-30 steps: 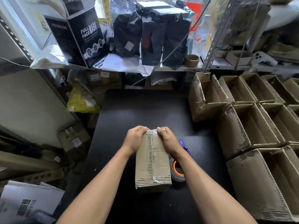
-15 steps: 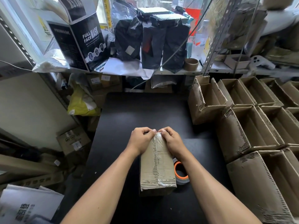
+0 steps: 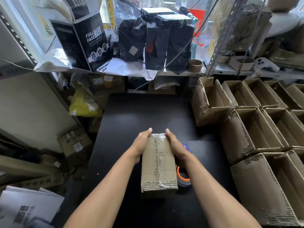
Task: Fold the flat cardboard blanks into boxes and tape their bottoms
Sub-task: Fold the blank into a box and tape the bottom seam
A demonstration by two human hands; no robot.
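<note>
We list first the flat black tabletop [image 3: 148,112]. Along its right side we count rows of open-topped brown corrugated cardboard boxes [image 3: 256,129], packed touching one another. On the shelf behind stands a tall black printed carton [image 3: 85,41] reading "FULL FACE MASK", beside black plastic-wrapped parcels [image 3: 156,40] and a bare brown cardboard tape core [image 3: 195,65]. Near the table's front edge lies the long brown corrugated cardboard box [image 3: 158,163], seam side up under clear tape, its long axis running away from us. Our left hand [image 3: 142,144] and right hand [image 3: 175,145] press its two long sides near the far end, fingers straight and together. An orange-cored roll of tape [image 3: 183,177] lies just right of the box, partly hidden by it and by our right forearm.
</note>
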